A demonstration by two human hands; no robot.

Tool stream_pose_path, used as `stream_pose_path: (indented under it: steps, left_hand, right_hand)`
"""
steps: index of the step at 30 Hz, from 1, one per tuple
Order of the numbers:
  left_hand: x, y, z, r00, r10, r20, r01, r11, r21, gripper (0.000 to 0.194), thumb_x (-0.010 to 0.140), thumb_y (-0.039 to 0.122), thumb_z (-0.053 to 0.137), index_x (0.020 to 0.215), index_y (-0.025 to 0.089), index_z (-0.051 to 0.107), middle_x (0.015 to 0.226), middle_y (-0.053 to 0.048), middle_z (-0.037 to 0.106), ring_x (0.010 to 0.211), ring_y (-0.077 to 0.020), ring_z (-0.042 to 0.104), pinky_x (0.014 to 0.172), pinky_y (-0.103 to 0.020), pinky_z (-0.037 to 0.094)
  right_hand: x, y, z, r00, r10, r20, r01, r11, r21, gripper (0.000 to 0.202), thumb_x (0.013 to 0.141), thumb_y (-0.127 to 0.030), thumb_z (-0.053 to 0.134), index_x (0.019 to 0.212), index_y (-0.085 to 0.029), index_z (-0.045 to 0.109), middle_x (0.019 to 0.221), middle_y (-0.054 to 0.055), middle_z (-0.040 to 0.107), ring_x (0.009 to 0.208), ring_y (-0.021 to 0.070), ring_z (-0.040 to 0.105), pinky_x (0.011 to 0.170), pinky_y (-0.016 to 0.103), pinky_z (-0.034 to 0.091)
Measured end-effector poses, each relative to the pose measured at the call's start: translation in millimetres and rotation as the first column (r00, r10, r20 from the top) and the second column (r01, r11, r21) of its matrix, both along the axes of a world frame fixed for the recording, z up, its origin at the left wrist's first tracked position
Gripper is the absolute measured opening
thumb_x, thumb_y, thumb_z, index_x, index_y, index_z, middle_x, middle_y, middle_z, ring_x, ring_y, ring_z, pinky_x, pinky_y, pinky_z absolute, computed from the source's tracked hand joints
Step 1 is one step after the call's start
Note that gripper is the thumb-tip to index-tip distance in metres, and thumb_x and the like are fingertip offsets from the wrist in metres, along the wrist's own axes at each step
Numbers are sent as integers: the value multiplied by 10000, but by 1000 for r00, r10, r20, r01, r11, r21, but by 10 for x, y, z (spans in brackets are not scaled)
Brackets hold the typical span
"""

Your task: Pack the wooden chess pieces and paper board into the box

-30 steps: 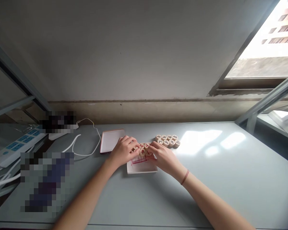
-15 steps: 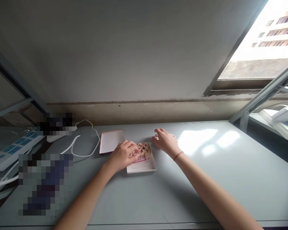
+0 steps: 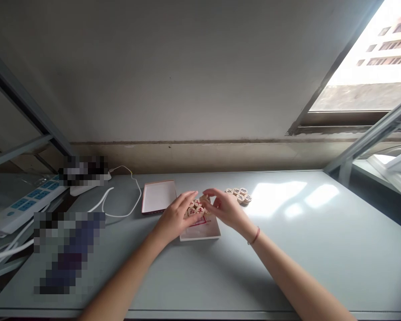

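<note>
Between the thumb and fingers of my right hand (image 3: 232,211) is a round wooden Chinese chess piece (image 3: 204,198), held just over the back right of a shallow white box (image 3: 209,231). Inside that box, red-marked chess pieces (image 3: 191,211) sit together in its back part. My left hand (image 3: 177,217) rests at the box's left side, its fingers and thumb spread around these pieces and covering some of them. To the right, behind my right hand, several dark-marked chess pieces (image 3: 240,197) stand grouped on the table.
An open box lid (image 3: 158,196) lies left of the box on the grey table (image 3: 270,267). Farther left are a white cable (image 3: 118,216), a power strip (image 3: 36,196) and blurred-out items. A wall closes off the back; metal frame bars rise at both sides.
My right hand has moved left from the grouped pieces to the box with a chess piece, uncovering the group behind it. My left hand stays by the box. The view has shifted slightly.
</note>
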State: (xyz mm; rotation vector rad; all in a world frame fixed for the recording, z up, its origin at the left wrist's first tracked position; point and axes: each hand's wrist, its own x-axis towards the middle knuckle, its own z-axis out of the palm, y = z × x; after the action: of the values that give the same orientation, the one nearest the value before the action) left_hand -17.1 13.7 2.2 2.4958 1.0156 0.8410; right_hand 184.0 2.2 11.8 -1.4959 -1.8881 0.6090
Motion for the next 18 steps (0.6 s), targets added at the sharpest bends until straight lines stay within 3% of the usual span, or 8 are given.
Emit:
stream_pose_path:
  steps: [3,7,12,14,18]
  left_hand:
    - [17,-19,-7,997,-65,50,65,998,-6,346,925,304,507,1270,276,486,1239,-45,560,1127,-176,572,956,-298,488]
    - [24,-27,27,994,-72,87,76,996,-43,230,905,266,542,1131,247,574,1108,-31,611,972,-151,629,847,-261,523]
    - [-70,-31,162,997,-75,27,78,988,-135,240,816,203,612,1052,245,596,1038,-8,611,839,-126,623,744,-226,508]
    - [-163,-34,237,999,-31,-18,28,987,-160,140,804,198,594,933,238,630,992,0,592,789,-113,616,718,-217,494]
    - [-318,-56,309,983,-54,-174,1,958,-287,111,780,192,591,864,243,644,946,21,610,756,-115,606,710,-222,467]
  right_hand:
    - [-88,-136,-11,974,109,-197,-121,992,-47,244,863,-408,527,982,-216,618,860,23,691,563,110,537,519,237,411]
    - [-124,-176,-36,948,119,-295,-142,988,-59,245,860,-410,548,974,-206,624,877,32,684,611,111,547,537,235,428]
    - [-130,-192,-36,943,129,-307,-160,984,-77,298,860,-458,545,997,-206,621,874,39,683,563,96,496,502,234,401]
    - [-125,-203,-27,948,118,-297,-148,986,-82,313,859,-472,540,1008,-207,616,896,45,683,547,92,478,492,236,388]
    - [-105,-213,-6,965,94,-247,-120,988,-95,325,855,-477,542,1008,-199,614,843,39,679,505,83,417,472,236,354]
